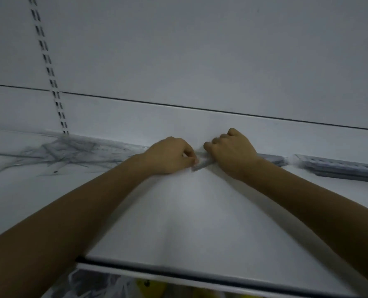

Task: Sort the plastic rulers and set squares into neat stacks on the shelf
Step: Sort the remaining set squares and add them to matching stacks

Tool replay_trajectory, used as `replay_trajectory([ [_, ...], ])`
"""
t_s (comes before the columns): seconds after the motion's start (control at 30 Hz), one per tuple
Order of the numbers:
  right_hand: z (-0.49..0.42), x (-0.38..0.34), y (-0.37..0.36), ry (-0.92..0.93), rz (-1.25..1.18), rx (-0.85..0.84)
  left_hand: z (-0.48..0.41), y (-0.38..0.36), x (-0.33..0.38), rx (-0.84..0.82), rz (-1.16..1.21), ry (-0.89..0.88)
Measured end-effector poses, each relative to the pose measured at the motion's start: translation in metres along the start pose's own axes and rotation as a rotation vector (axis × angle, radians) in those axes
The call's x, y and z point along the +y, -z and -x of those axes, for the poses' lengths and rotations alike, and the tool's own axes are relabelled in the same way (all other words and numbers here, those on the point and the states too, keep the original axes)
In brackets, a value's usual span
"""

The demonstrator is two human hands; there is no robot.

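Observation:
Both my hands meet at the back of the white shelf (189, 211), against the rear wall. My left hand (170, 155) pinches the left end of a stack of clear rulers (200, 163). My right hand (232, 150) lies curled over the same stack, which runs on to the right behind my wrist to about (271, 158). A loose, tangled pile of clear rulers and set squares (66, 151) lies at the back left. A second neat ruler stack (338, 168) lies at the far right.
A slotted metal upright (47, 61) runs up the back panel on the left. The shelf's front edge (178, 269) has a dark strip. Below it show plastic bags (97, 284) and something yellow.

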State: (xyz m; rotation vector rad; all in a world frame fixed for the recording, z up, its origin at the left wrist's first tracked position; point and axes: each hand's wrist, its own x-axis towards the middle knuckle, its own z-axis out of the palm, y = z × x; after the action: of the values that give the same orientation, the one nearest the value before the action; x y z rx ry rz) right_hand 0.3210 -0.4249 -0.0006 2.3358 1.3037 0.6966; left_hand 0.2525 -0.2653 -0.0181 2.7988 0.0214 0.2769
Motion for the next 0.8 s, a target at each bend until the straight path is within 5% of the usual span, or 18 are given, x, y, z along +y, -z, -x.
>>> replay_trajectory([
  [0.2,-0.026,-0.045,0.061,-0.173,-0.121,0.093,0.025,0.059,-0.033,0.017,-0.396,-0.138],
  [0.3,-0.044,-0.089,0.079,-0.209,-0.286,0.032,0.058,0.095,-0.09,-0.101,-0.466,-0.188],
  [0.57,-0.114,-0.178,0.097,-0.322,-0.505,-0.267,0.116,0.119,-0.221,-0.176,-0.252,-0.139],
  [0.7,-0.114,-0.189,0.078,-0.498,-0.568,-0.202,0.113,0.096,-0.24,-0.006,0.059,-0.285],
  [0.8,-0.109,-0.196,0.067,-0.476,-0.414,-0.006,0.111,0.098,-0.246,0.001,0.015,-0.246],
])
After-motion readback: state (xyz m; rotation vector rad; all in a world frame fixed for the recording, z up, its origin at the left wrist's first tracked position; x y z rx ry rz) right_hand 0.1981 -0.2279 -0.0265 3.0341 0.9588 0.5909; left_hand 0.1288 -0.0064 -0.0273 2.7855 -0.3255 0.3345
